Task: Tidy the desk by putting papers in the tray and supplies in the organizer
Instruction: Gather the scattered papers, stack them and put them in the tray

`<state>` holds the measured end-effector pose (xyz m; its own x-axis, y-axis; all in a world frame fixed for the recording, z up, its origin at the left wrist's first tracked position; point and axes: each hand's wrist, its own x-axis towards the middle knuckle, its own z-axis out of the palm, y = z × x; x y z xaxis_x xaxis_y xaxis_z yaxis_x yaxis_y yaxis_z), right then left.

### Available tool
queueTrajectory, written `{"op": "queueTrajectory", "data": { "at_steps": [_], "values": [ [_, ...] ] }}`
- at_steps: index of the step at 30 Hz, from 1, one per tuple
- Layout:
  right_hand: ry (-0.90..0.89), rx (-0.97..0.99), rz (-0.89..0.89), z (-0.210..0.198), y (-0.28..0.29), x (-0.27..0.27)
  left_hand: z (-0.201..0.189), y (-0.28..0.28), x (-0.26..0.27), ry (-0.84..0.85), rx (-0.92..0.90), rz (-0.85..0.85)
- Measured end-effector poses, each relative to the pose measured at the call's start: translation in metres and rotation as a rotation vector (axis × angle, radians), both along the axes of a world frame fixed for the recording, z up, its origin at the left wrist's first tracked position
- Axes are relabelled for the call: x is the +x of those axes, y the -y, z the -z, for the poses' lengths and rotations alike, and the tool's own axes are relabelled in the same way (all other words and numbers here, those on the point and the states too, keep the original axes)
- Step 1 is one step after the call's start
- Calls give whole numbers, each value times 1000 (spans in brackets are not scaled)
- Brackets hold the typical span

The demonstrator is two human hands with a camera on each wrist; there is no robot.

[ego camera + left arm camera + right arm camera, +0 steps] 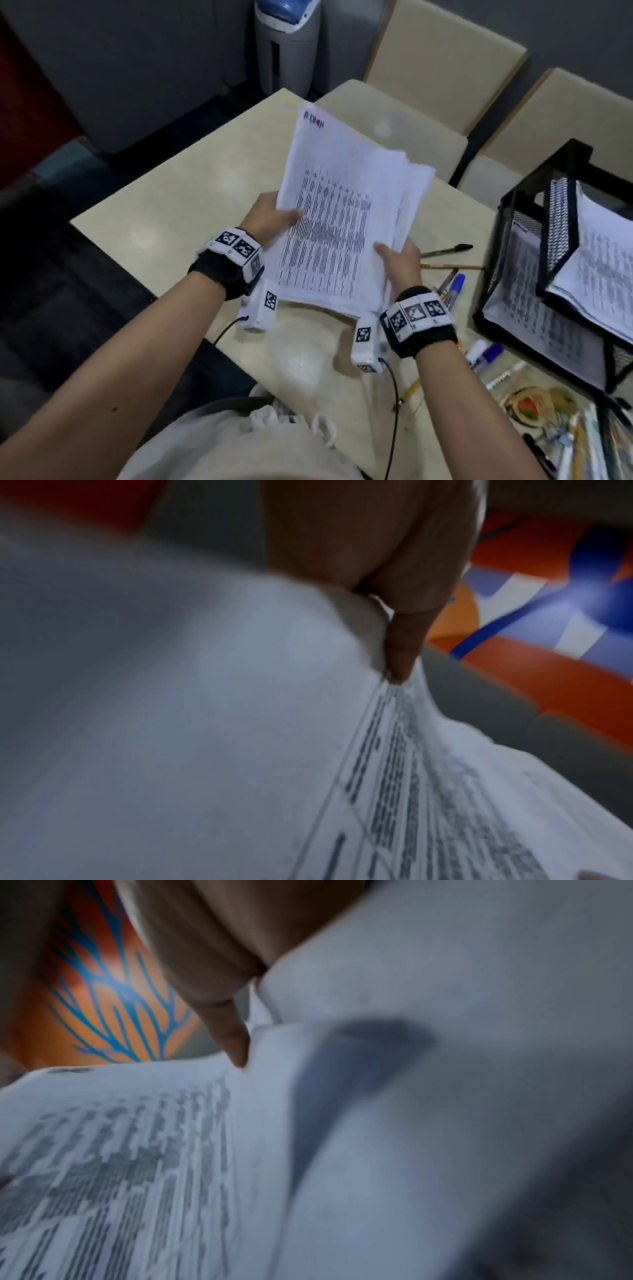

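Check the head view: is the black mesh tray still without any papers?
No: the black mesh tray already holds printed sheets on its tiers, while both hands grip another paper stack.

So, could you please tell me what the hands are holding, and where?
A stack of white printed paper sheets: left hand grips its left edge, right hand its lower right edge.

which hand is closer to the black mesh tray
Right. The right hand grips the right edge of the paper stack, on the side toward the tray, with pens on the desk between them. The left hand grips the stack's far edge, away from the tray.
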<state>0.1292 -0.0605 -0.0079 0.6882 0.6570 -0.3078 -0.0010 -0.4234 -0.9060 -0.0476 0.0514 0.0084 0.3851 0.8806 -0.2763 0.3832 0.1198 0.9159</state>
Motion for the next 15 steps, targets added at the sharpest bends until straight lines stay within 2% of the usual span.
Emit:
{"op": "queueTrajectory", "data": {
  "at_steps": [3, 5, 7, 11, 15],
  "values": [
    [91, 369, 51, -59, 20, 13, -45, -2, -2, 392, 29, 28],
    [90, 540, 22, -88, 35, 16, -66, -3, -5, 546, 74, 101],
    [80, 594, -42, -96, 46, 15, -77, 0, -5, 624, 76, 175],
    [42, 502, -110, -75, 52, 4, -64, 7, 3, 674, 24, 273],
    [-40, 450, 2, -40, 51, -3, -33, 13, 12, 519, 11, 242]
  ]
}}
